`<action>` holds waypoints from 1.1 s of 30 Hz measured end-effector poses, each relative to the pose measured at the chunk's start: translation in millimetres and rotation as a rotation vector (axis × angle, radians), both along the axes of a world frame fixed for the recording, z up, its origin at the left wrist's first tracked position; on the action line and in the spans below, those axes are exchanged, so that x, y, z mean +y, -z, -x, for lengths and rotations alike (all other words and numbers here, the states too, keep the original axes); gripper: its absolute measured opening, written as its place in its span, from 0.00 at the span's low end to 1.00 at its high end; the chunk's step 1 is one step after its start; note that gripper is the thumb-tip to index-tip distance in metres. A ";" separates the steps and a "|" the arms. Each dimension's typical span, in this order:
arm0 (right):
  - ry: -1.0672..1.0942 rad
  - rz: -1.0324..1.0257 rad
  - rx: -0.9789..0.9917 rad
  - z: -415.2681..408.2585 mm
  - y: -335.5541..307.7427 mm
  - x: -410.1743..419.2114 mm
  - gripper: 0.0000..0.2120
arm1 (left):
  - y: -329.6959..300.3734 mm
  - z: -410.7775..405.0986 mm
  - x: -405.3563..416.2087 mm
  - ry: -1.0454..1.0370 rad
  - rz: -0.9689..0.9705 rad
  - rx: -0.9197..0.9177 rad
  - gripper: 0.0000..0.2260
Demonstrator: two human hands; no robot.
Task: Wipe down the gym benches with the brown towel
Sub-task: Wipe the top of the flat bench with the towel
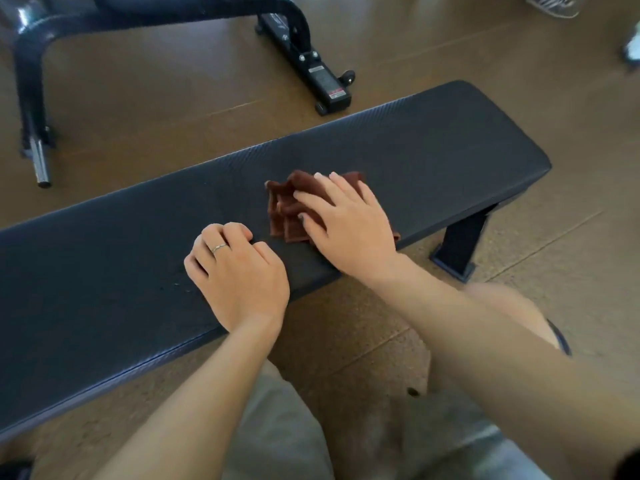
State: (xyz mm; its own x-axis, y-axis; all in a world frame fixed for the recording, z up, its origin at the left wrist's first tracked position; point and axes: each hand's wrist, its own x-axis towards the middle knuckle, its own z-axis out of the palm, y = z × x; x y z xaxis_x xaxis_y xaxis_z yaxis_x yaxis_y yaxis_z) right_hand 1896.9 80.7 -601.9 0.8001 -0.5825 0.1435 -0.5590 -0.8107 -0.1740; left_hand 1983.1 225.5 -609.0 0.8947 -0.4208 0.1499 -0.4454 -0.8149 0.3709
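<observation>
right hand (346,223) flat on brown towel (287,209) atop bench (433,147)

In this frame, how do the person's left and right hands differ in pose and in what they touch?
The right hand lies flat with fingers spread, pressing on the brown towel; the left hand is curled, knuckles up, resting on the bare bench with no cloth under it. The left hand wears a ring; none shows on the right. The right hand sits nearer the bench's right end. Both rest on the bench pad.
</observation>
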 end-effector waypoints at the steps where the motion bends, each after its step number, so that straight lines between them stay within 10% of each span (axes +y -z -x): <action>1: 0.056 -0.019 0.000 -8.5 -1.2 -20.4 0.21 | 0.6 -0.8 0.8 0.004 -0.001 -0.002 0.07; 6: 0.295 -0.067 0.012 -40.1 -2.0 -36.4 0.22 | 3.8 -1.5 -0.1 0.016 0.006 -0.024 0.07; 18: 0.091 0.054 -0.089 20.5 5.7 8.0 0.19 | 1.1 -1.2 -0.5 0.031 0.015 -0.026 0.07; 25: 0.624 -0.006 -0.077 56.0 -4.4 -70.4 0.22 | 1.5 0.7 -1.8 0.011 0.027 -0.025 0.05; 33: 0.040 -0.032 -0.127 12.3 0.3 65.0 0.19 | -1.4 1.1 1.6 0.032 0.043 -0.022 0.06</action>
